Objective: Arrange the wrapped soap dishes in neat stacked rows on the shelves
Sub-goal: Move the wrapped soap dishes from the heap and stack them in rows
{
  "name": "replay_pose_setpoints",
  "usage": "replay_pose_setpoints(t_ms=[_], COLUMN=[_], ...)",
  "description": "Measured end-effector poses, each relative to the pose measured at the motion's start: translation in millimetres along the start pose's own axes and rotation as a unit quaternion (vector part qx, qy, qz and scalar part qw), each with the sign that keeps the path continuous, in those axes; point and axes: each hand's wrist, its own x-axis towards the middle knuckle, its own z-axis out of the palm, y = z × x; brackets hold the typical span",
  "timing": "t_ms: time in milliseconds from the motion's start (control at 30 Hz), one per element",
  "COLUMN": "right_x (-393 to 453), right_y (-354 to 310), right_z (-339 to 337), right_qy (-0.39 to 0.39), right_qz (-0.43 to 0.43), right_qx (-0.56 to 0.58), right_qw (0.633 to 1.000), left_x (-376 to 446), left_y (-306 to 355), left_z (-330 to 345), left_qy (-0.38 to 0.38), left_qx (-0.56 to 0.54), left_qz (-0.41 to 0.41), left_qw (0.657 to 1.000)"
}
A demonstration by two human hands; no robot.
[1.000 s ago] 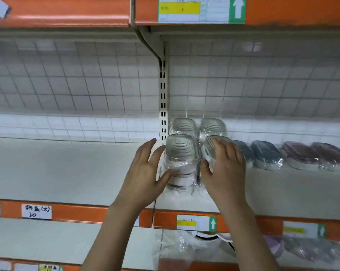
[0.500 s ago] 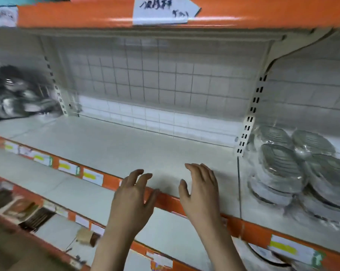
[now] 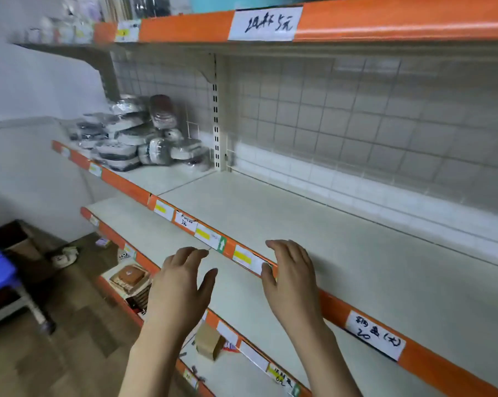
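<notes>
Both hands are hovering empty: left hand [image 3: 182,290] and right hand [image 3: 292,277], fingers loosely spread, before the shelf [image 3: 356,262]. Wrapped soap dishes [image 3: 139,138] are lying heaped far left.

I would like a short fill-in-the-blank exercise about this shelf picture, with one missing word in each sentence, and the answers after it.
1. Both the left hand and the right hand hold ____.
2. The front edge strip of the shelf is coloured ____.
3. The heap of wrapped soap dishes lies far to the ____ of the hands.
4. The heap is loose, not yet in neat stacked ____.

Answers: nothing; orange; left; rows
</notes>
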Motion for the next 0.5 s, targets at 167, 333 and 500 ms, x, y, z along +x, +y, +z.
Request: replay_pose_setpoints(t_ms=[167,333,500], right_x=[26,50,102], right_y=[-21,-37,-54], right_z=[55,111,175], right_qy=[-0.025,-0.028,-0.036], right_qz=[-0.009,-0.023,-0.027], right_qx=[0.010,0.027,0.058], right_qw=[1.000,0.999,0.997], left_x=[18,37,91], left_y=[-57,-108,-156], left_z=[0,15,19], left_qy=[0.004,-0.020,-0.014], left_qx=[-0.011,0.000,0.021], left_qz=[-0.026,-0.053,-0.073], left_qw=[1.000,0.998,0.997])
